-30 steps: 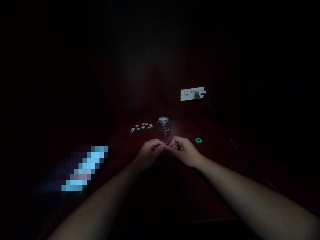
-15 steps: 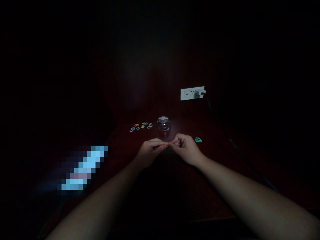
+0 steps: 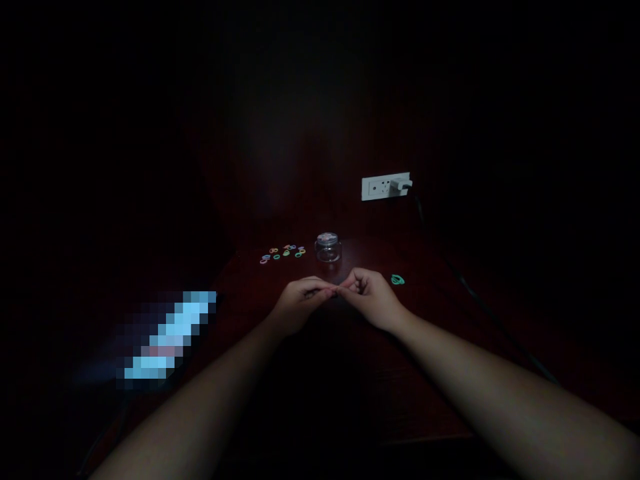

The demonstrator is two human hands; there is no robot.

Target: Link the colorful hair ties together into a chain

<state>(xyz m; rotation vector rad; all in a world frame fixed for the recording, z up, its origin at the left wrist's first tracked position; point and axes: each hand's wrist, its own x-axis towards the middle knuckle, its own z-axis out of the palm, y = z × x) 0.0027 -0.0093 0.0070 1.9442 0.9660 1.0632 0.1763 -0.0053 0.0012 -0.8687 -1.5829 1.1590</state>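
I'm pinching with left hand [image 3: 301, 304] and right hand [image 3: 370, 300], fingertips meeting, work seemingly unfinished; what's between them I can't tell. Small multicoloured rings [image 3: 286, 253] are lying left of the clear, lidded jar [image 3: 328, 251], green loops [image 3: 397, 281] rightward.

Head view, facing forward and down
It is taken from above and behind the left hand [image 3: 297, 305] and right hand [image 3: 374, 301].

The left hand [image 3: 300, 305] and right hand [image 3: 373, 300] meet at pinched fingertips over a red tabletop [image 3: 363, 259], anything between them too small to tell; beyond stands a clear lidded jar [image 3: 329, 254], multicoloured bands [image 3: 287, 253] to its left, green bands [image 3: 397, 280] beside the right hand, a plug [image 3: 399, 185] in a wall socket [image 3: 373, 189]
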